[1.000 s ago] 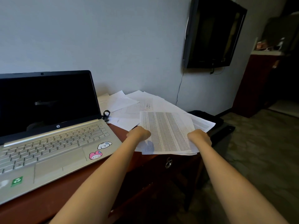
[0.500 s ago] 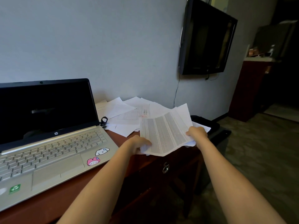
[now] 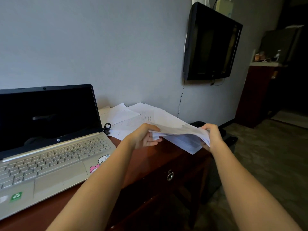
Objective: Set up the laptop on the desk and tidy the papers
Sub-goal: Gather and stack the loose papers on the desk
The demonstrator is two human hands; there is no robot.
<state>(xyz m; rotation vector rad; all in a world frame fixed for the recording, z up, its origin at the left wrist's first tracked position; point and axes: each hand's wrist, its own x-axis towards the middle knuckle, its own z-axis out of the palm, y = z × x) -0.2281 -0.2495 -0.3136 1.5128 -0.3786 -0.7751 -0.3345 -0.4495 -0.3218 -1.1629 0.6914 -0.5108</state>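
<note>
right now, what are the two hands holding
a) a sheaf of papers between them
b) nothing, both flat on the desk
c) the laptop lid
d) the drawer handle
a: the left hand and the right hand each grip one end of the sheaf of papers, to the right of the open laptop.

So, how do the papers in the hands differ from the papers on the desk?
The held papers are off the desk, gripped by the left hand and right hand; the desk papers lie flat. The held papers are gathered and droop; the desk papers are spread, overlapping at angles. Both are white printed sheets.
</note>
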